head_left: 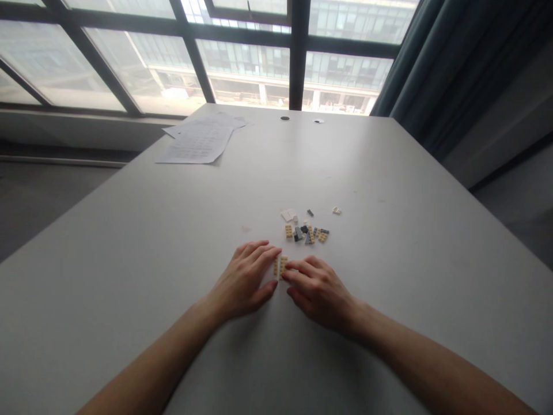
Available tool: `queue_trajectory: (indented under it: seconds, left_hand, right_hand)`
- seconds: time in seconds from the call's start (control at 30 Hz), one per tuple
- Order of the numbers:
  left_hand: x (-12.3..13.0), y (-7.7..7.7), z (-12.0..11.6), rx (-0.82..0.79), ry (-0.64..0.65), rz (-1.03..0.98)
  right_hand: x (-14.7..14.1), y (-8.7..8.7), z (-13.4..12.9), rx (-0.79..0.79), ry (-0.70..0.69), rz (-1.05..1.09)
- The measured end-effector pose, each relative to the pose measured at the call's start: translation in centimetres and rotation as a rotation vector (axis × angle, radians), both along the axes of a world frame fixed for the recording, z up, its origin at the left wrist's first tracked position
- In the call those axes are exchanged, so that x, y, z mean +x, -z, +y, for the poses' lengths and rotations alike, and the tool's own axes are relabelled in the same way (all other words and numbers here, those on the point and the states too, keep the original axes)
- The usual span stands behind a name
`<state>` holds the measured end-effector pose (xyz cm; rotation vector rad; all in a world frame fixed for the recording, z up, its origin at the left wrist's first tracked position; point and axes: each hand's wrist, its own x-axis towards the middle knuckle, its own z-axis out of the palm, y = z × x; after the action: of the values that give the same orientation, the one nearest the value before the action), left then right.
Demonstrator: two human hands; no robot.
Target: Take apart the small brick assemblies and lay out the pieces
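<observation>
Two narrow tan studded pieces lie side by side on the white table between my hands, a thin gap between them. My left hand [248, 276] curves around the left tan piece [275, 266], its thumb and fingers apart. My right hand [317, 288] has its fingertips at the right tan piece [283, 265]; its fingers are bent and partly cover that piece. Just beyond the hands is a small pile with a tan brick [288, 231], a grey piece [298, 233] and several other tan, grey and black parts.
White flat pieces [287, 215] and a small white part [336, 211] lie behind the pile. Printed papers [201, 141] rest at the table's [367, 167] far left. Two round discs are near the far edge, before the windows; a dark curtain [444, 69] hangs right.
</observation>
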<state>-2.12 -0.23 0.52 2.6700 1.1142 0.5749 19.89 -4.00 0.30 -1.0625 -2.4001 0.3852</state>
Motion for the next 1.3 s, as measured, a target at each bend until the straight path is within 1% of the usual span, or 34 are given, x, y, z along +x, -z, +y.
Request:
queue_trajectory:
  seconds: [0.2, 0.47, 0.77, 1.3]
  left_hand:
    - [0.14, 0.21, 0.01, 0.034, 0.013, -0.045]
    - [-0.15, 0.79, 0.51, 0.04, 0.039, -0.069]
    - [0.02, 0.55, 0.41, 0.016, 0.049, -0.059]
    - [0.14, 0.58, 0.49, 0.036, 0.069, -0.061]
  right_hand:
    - [-0.06, -0.04, -0.03, 0.009, 0.003, 0.003]
    - [-0.1, -0.07, -0.03, 0.003, -0.004, -0.017]
    - [-0.11, -0.11, -0.04, 0.005, -0.001, -0.022]
    - [-0.14, 0.01, -0.02, 0.004, -0.005, -0.042]
